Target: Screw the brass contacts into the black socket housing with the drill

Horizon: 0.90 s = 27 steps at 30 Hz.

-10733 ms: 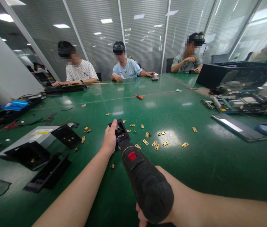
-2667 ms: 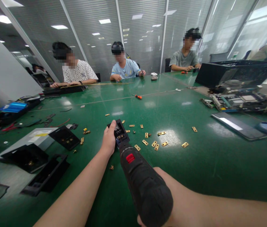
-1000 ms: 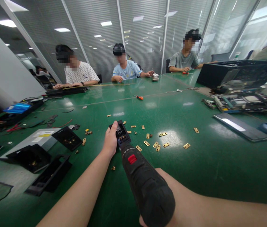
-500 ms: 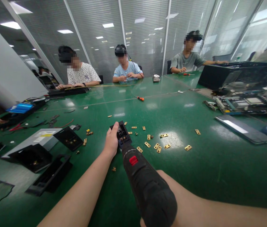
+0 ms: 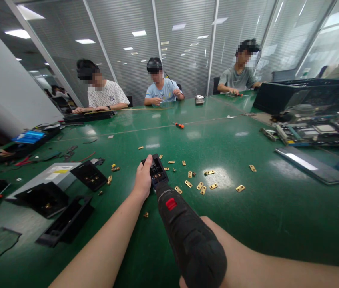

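Small black plastic part [image 5: 156, 171] with brass bits inside, resting on the green table [image 5: 247, 224] near its middle, just in front of the viewer. Left hand [image 5: 143, 180] clasped on its left edge, thumb up along the side, fingers curled round the part. Black power screwdriver [image 5: 187, 232] with a red button on top, nose pressed down into the near end of the part. Right hand [image 5: 214, 248] wrapped around the screwdriver's grip, mostly hidden behind the tool body; fingers closed on it as far as visible. Scatter of small brass plates [image 5: 201, 186] just right of the part, more strewn farther right and beyond. Loose brass screw [image 5: 146, 215] under the left forearm. Black trays [image 5: 64, 222] and a flat grey drive [image 5: 45, 178] off to the left. Orange-handled screwdriver [image 5: 179, 125] lying well beyond. Open computer case [image 5: 304, 96] and circuit boards far right. Three seated people [image 5: 160, 86] at the far side of the table.
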{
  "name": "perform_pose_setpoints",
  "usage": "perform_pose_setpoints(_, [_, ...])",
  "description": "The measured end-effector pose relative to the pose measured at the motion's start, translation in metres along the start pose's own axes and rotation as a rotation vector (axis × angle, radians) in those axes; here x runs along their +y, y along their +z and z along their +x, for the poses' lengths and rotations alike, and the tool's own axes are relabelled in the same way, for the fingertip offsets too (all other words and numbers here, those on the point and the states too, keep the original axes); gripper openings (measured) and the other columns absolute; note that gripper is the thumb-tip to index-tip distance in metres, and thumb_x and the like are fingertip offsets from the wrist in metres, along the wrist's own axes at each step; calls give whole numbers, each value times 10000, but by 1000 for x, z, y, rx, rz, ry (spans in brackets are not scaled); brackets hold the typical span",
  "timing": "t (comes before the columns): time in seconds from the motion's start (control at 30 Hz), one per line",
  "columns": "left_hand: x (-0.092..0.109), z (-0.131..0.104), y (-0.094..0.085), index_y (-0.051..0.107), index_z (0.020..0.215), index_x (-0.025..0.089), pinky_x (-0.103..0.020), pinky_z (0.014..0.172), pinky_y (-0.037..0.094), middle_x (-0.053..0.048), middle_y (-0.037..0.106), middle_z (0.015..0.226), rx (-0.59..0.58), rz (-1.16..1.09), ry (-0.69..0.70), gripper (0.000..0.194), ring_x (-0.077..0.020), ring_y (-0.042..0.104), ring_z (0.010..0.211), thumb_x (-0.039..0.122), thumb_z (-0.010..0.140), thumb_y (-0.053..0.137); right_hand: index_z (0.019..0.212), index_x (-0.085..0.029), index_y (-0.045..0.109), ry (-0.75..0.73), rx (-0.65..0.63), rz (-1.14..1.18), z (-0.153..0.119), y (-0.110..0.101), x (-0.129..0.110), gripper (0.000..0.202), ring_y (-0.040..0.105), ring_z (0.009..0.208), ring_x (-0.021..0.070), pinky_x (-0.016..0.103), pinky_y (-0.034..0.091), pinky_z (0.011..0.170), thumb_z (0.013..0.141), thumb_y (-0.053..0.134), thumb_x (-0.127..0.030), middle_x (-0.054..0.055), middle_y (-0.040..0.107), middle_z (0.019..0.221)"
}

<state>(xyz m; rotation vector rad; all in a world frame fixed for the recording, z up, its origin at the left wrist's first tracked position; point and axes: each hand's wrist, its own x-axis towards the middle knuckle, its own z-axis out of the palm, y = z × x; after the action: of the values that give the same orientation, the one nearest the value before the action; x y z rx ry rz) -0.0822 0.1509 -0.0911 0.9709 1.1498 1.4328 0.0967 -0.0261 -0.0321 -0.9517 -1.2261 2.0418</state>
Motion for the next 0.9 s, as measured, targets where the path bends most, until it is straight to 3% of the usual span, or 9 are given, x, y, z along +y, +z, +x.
perform_pose_setpoints(0.17, [-1, 1, 0, 647, 949, 168, -387, 661, 579, -54, 723, 744, -10, 2, -5, 521, -243, 708, 663, 649, 751, 688, 785, -179, 542, -47, -51, -100, 0, -1, -1, 403, 413, 660, 87, 235, 384, 635, 498, 810, -89, -67, 502, 699])
perform_pose_setpoints(0.3, [-2, 1, -1, 653, 936, 170, -380, 673, 574, -56, 726, 746, -7, 10, 6, 520, -243, 709, 676, 655, 753, 683, 785, -172, 542, -48, -41, -56, 2, -3, 4, 336, 438, 666, 91, 244, 410, 661, 559, 786, -123, -61, 501, 694])
perform_pose_setpoints(0.47, [-1, 1, -2, 655, 937, 173, -379, 694, 570, -62, 733, 768, 1, 6, 26, 503, -250, 713, 704, 640, 756, 694, 769, -178, 525, -125, -71, -173, -2, -3, 0, 413, 476, 642, 95, 227, 396, 611, 471, 773, -35, -76, 508, 654])
perform_pose_setpoints(0.63, [0, 0, -1, 654, 946, 171, -379, 692, 575, -63, 736, 768, 4, -2, 16, 504, -247, 713, 697, 636, 757, 697, 767, -191, 486, -63, -90, -306, -7, -4, -5, 397, 516, 575, 99, 228, 410, 560, 527, 790, -106, -75, 523, 605])
perform_pose_setpoints(0.9, [-1, 0, 0, 643, 971, 171, -393, 652, 579, -66, 733, 764, -17, -8, -21, 525, -251, 710, 651, 652, 760, 677, 764, -184, 504, -48, -81, -252, -7, -2, -4, 373, 556, 604, 114, 223, 433, 556, 536, 799, -168, -51, 562, 633])
